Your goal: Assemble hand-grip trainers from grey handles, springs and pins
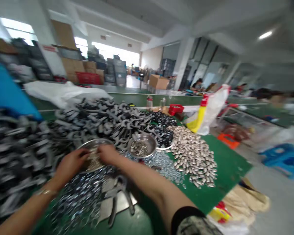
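Both hands are at a metal bowl (94, 141) of small light-coloured parts. My left hand (73, 163) is over the bowl's left side, fingers bent in towards the thumb. Over the right side is my right hand (108, 154), its fingers drawn together and pointing down into the parts. Blur and the fingers themselves hide what either hand holds. Below them, a pair of grey plier-like tool pieces (121, 192) lies on a metal plate (105, 209). Shiny small metal pieces (80, 192) are spread beside it.
Heaps of dark grey metal jaw pieces (107, 120) cover the left and back. A second bowl (153, 147), a pile of silvery cylindrical parts (193, 153) and a red box (175, 109) stand to the right on the green table (230, 163). Beyond is a blue stool (284, 158).
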